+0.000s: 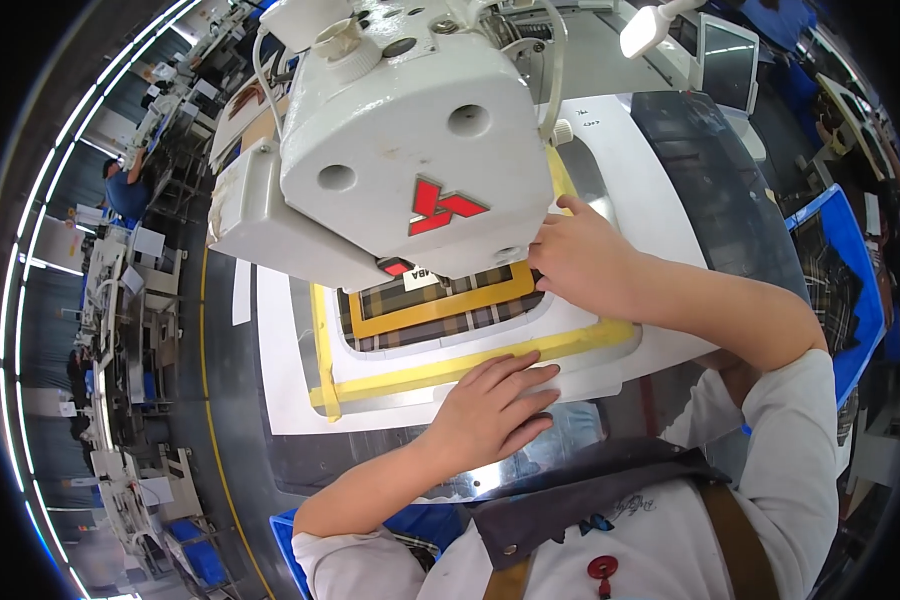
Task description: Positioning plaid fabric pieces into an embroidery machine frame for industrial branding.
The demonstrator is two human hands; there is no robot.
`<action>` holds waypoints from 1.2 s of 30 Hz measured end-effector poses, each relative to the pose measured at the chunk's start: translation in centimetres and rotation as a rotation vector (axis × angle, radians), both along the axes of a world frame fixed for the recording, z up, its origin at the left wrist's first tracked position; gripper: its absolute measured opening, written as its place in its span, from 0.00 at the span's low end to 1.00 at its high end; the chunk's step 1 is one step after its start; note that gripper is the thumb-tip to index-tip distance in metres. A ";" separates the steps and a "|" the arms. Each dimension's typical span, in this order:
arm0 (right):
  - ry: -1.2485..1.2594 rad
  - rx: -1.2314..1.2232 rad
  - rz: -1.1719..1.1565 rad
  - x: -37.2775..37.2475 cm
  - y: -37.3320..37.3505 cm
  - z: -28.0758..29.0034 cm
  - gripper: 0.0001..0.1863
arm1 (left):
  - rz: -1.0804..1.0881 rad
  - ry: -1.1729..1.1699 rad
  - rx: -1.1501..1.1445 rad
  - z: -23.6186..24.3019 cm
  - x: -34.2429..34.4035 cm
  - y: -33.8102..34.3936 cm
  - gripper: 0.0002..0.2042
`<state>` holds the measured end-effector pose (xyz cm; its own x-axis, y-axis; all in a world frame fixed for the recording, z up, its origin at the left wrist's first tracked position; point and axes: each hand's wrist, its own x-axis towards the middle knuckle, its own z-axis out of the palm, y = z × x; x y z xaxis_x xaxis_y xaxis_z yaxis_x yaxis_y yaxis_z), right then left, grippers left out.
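Over the work hangs the white head of a sewing machine (370, 130). Under it lies brown plaid fabric (470, 322) with a yellow rectangular frame (400, 318) on top. A white sheet (300, 415) with yellow tape (450, 372) along a cut-out surrounds the fabric. My left hand (498, 405) rests open on the sheet's near edge, fingers spread beside the tape. At the frame's right end is my right hand (595, 262), its fingers bent toward the machine head; the fingertips are partly hidden, so any grip cannot be made out.
A dark tabletop (710, 170) carries the sheet. At the right, a blue bin (860, 290) holds plaid fabric; another blue bin (282, 530) is at the lower left. A screen (727, 65) stands at the back right. Far left, a person (125, 190) sits by rows of machines.
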<state>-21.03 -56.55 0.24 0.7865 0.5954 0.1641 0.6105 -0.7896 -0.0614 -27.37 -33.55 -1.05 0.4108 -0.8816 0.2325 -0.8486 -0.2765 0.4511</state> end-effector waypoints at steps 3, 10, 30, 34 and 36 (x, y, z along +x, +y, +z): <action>-0.045 -0.047 0.040 -0.2 0.2 0.4 0.04 | -0.001 -0.002 -0.030 0.7 0.0 0.4 0.15; -0.182 -0.007 0.012 -1.4 -2.3 0.0 0.02 | 0.001 -0.013 -0.017 2.5 0.1 3.6 0.16; 0.109 0.375 -0.350 -4.8 -4.2 5.2 0.08 | 0.005 -0.061 -0.056 5.5 0.5 9.4 0.11; 0.372 0.431 -0.495 -6.1 -3.9 5.9 0.07 | -0.006 -0.112 -0.042 5.6 0.2 9.5 0.11; 0.443 0.689 -0.452 -8.4 -4.1 5.8 0.06 | 0.019 -0.130 -0.059 6.0 0.2 9.8 0.15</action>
<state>-29.46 -60.65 6.07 0.9949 0.1007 -0.0030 0.0634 -0.6491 -0.7580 -27.21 -23.74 4.93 0.3899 -0.8571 0.3365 -0.8960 -0.2689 0.3533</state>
